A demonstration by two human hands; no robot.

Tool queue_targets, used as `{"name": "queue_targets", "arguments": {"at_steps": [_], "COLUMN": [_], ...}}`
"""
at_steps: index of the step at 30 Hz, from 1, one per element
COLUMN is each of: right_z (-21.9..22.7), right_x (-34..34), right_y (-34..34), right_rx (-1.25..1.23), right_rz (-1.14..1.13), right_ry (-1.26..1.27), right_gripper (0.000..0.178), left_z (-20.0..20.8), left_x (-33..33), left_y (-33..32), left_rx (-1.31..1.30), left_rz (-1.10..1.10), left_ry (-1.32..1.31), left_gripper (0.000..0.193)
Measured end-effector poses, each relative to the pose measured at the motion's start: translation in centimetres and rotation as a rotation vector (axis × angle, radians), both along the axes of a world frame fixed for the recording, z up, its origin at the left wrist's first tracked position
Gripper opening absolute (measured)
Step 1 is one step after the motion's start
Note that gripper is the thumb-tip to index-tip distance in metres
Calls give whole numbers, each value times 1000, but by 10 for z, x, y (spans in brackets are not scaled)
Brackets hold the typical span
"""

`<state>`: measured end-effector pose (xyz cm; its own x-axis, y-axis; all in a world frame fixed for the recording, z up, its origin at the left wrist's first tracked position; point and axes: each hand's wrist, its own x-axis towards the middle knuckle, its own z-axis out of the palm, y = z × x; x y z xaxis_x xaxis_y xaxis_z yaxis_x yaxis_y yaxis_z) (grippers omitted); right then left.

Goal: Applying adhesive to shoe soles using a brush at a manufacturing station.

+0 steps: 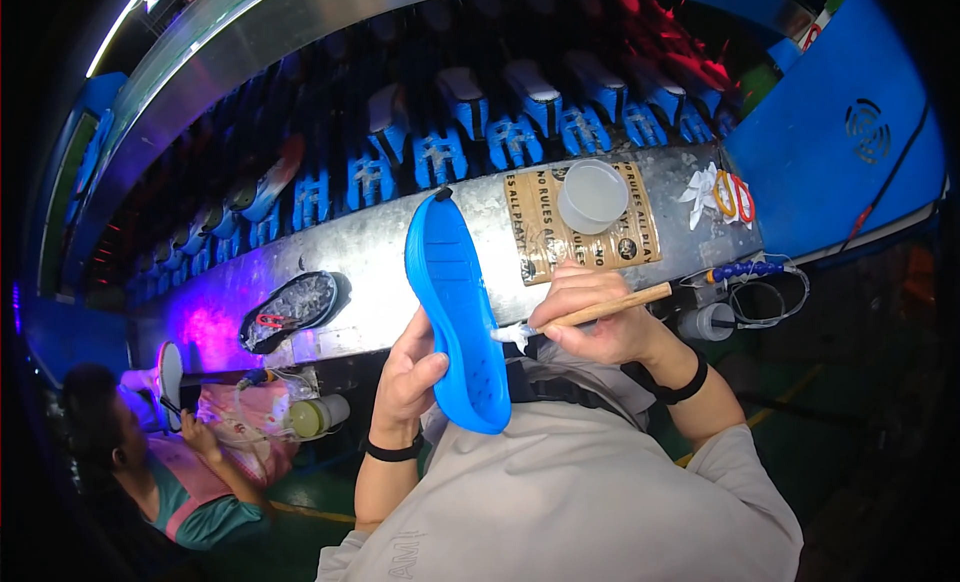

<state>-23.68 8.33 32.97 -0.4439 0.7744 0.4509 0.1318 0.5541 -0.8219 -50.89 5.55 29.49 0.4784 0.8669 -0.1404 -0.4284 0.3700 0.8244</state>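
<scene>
A bright blue shoe sole [455,292] stands tilted upright in front of me, its hollow inner side facing right. My left hand [412,370] grips it by the lower left edge, thumb over the rim. Between the fingers of my right hand [597,310] is a brush [612,306] with a wooden handle. Its whitish, ragged tip meets the sole's right rim near the middle. Just beyond my right hand, a clear round tub [593,196] of pale liquid stands on a brown printed sheet [530,244].
A metal bench [380,247] runs across, with a black sole-shaped tray [292,310] on it. Orange-handled scissors [738,196] lie beside white scraps [698,194]. Behind are rows of shoe lasts [532,87] on blue holders. A co-worker [150,452] sits at lower left.
</scene>
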Motion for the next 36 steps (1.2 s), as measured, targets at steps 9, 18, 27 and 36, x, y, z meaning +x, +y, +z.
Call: {"name": "queue_targets", "arguments": {"at_steps": [9,18,27,36], "right_z": [5,-76,-126,-121], "right_x": [24,124,150,147], "right_y": [-3,41,48,47], "right_rx": [137,211,132,120], "right_rz": [-354,-1055,-1128,-1116], "right_ry": [176,-69,-171,-132], "right_gripper": [24,28,29,28], "left_z": [-19,12,221,118], "left_x": [-8,-24,12,58], "left_y": [15,24,206,144], "left_rx": [-99,-360,234,209], "left_rz": [183,-128,-64,-324], "left_ry": [-93,-475,-764,121], "left_gripper": [78,80,85,50]}}
